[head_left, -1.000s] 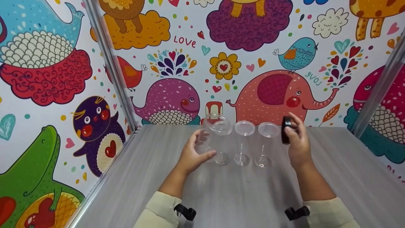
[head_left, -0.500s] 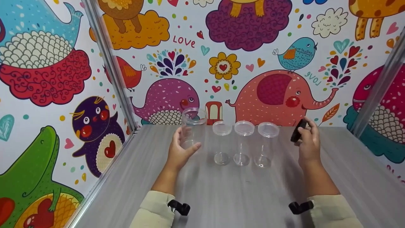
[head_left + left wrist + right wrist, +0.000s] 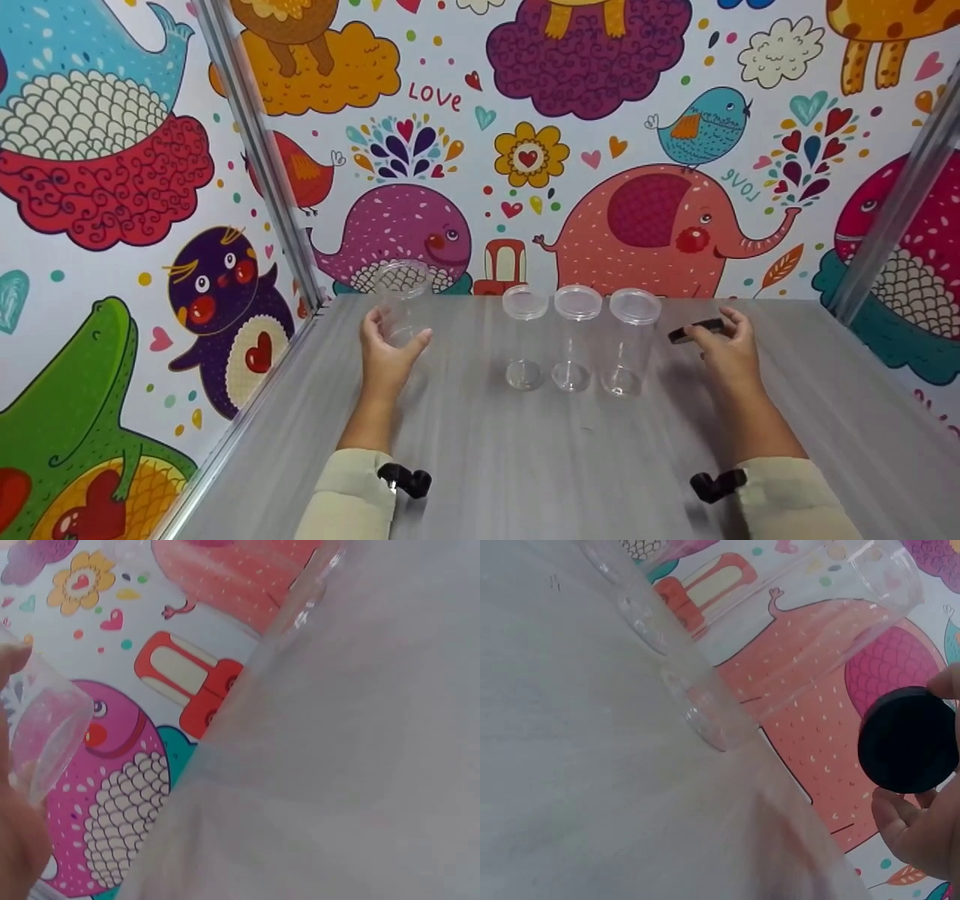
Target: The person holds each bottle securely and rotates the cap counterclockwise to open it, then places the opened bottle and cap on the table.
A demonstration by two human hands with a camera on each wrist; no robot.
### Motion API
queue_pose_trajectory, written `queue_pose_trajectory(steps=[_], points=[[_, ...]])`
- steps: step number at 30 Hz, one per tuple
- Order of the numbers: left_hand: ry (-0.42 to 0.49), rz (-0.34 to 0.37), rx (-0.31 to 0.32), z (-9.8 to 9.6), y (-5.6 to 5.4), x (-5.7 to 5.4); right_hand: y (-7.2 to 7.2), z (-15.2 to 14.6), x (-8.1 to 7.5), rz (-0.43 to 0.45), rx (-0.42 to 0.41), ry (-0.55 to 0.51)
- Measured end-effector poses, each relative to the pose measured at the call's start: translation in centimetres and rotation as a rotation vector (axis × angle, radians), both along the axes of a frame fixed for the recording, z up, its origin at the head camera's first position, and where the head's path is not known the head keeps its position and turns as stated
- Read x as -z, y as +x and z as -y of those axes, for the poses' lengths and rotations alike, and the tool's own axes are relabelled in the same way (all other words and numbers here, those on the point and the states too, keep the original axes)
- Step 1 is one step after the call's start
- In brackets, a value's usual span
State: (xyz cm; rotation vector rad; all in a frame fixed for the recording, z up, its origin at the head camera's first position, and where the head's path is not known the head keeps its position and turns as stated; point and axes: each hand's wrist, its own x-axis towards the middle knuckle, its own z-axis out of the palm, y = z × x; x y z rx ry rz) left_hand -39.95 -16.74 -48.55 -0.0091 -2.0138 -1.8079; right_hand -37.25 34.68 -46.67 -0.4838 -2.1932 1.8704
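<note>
On the left, my left hand (image 3: 388, 358) grips a clear plastic jar (image 3: 403, 294) between thumb and fingers, raised off the table. Its clear wall (image 3: 56, 736) shows beside the thumb in the left wrist view. My right hand (image 3: 727, 354) pinches a round black lid (image 3: 694, 331) by its edge. The flat face of the lid (image 3: 907, 740) is seen in the right wrist view. Between the hands, three clear jars stand upright in a row: a left jar (image 3: 524, 304), a middle jar (image 3: 577, 303) and a right jar (image 3: 634, 307). Neither hand touches them.
All this is over a grey wood-grain table (image 3: 540, 472). A cartoon-printed back wall (image 3: 525, 210) rises at its far edge. A printed panel (image 3: 135, 270) with a metal post (image 3: 259, 142) bounds the left side, and another post (image 3: 892, 195) stands right.
My left hand has carried its jar leftward, away from the row. My right hand has moved slightly right, and the black lid has tilted from upright to nearly flat.
</note>
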Motion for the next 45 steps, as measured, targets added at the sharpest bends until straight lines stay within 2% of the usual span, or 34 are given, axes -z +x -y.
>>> queue_pose_trajectory(steps=[5,9,15,21,26,32,39,45], points=[[-0.038,0.107,-0.081,1.3,-0.4,1.2,0.0,-0.2,1.1,0.083,-0.115,0.099],[-0.091,0.192,-0.146,2.0,-0.7,1.9,-0.1,-0.1,1.8,0.140,-0.170,0.171],[-0.066,0.222,-0.246,3.2,-1.1,2.7,-0.5,-0.1,2.0,0.196,-0.234,0.313],[-0.037,0.241,-0.237,3.8,-1.3,3.6,-0.8,0.0,2.3,0.249,-0.285,0.553],[-0.038,0.263,-0.233,3.8,-1.5,4.2,-1.2,-0.4,2.9,0.230,-0.319,0.652],[-0.063,0.295,-0.230,3.7,-2.0,4.5,-1.2,-0.9,3.6,0.189,-0.340,0.690],[-0.077,0.295,-0.206,4.1,-2.1,4.5,-1.2,-0.8,4.3,0.177,-0.344,0.662],[-0.118,0.332,-0.184,4.3,-2.0,4.6,-0.8,-0.4,4.7,0.112,-0.346,0.727]])
